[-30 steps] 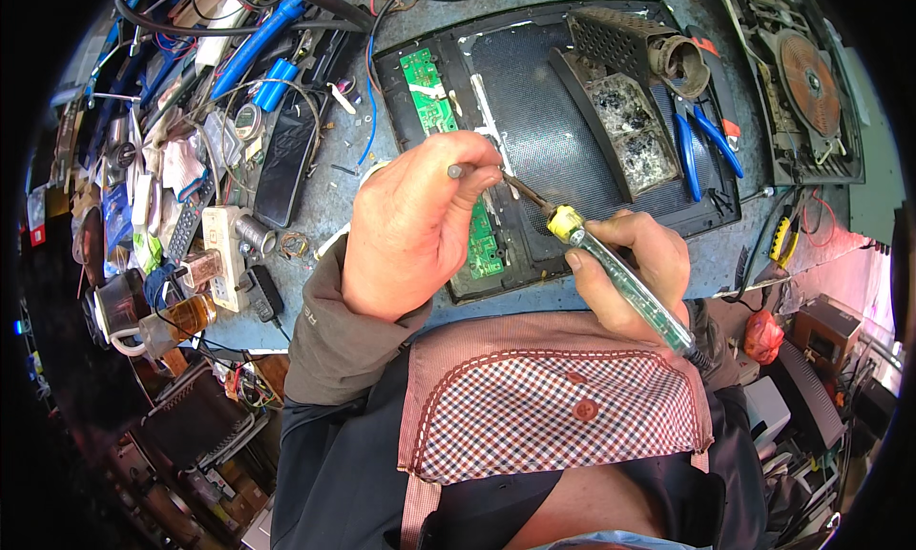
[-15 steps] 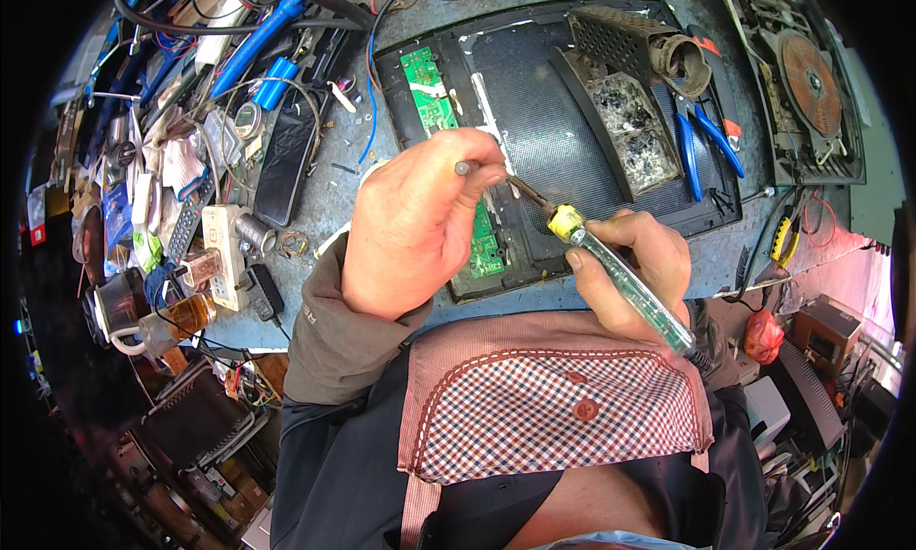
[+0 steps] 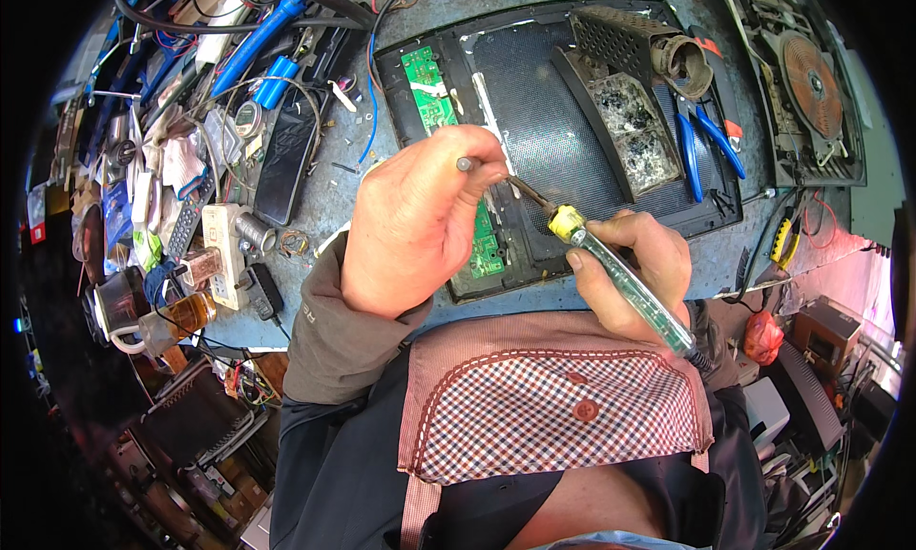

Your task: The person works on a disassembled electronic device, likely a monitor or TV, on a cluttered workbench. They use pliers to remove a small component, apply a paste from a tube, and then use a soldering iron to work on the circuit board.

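Note:
My right hand grips a soldering iron by its clear green handle with a yellow collar. The iron's metal shaft points up and left to the fingertips of my left hand. In that hand, thumb and fingers are closed on a slim piece with a round grey end; its rest is hidden behind the fingers. Whether the iron's tip touches it, I cannot tell. Below both hands lies a black mesh panel with a green circuit board along its left side, partly covered by my left hand.
Blue-handled pliers and a dusty perforated metal duct lie on the panel's right side. Farther right is an opened appliance with a copper coil. At left stand a power strip, a jug of amber liquid and cluttered tools.

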Available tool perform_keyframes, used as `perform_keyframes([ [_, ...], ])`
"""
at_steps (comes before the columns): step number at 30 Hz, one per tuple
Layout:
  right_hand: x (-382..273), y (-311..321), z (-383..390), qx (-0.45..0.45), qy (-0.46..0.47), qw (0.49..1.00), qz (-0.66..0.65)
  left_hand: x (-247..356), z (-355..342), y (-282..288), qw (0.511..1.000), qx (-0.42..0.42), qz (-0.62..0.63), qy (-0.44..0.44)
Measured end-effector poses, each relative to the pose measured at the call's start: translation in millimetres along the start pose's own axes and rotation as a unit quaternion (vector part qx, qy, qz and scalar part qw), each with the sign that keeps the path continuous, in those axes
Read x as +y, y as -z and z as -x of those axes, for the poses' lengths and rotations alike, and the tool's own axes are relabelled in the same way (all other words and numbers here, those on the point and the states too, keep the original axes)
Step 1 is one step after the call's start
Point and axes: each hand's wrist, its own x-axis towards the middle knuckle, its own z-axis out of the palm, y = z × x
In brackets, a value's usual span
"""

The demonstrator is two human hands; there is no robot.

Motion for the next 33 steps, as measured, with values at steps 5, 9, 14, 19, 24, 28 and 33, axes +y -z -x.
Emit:
perform_keyframes([
  [5, 1.3, 0.7, -0.1, -0.004, 0.002, 1.000, -0.007, -2.0, 0.2, -0.6, 1.000, 0.001, 0.000, -0.006],
  [9, 1.6, 0.0, 0.2, -0.002, 0.001, 1.000, -0.010, -0.9, -0.5, -0.3, 1.000, 0.001, 0.000, -0.004],
  [14, 0.7, 0.7, -0.6, -0.005, 0.002, 1.000, -0.005, -0.2, -0.6, -0.6, 1.000, 0.000, 0.003, 0.003],
  [19, 1.7, 0.4, -0.3, -0.005, 0.004, 1.000, -0.005, -0.8, -0.2, -0.5, 1.000, -0.001, -0.002, 0.006],
  [24, 2.3, 0.3, 0.3, -0.002, 0.001, 1.000, -0.012, -1.8, -0.8, 0.2, 1.000, -0.007, 0.000, 0.014],
  [28, 2.3, 0.7, -0.2, -0.007, 0.001, 1.000, -0.011, -0.3, -0.9, 0.5, 1.000, -0.004, -0.004, 0.011],
  [33, -0.2, 1.9, -0.8, -0.016, -0.011, 1.000, -0.015, -2.9, -1.1, -0.4, 1.000, -0.001, 0.000, 0.002],
])
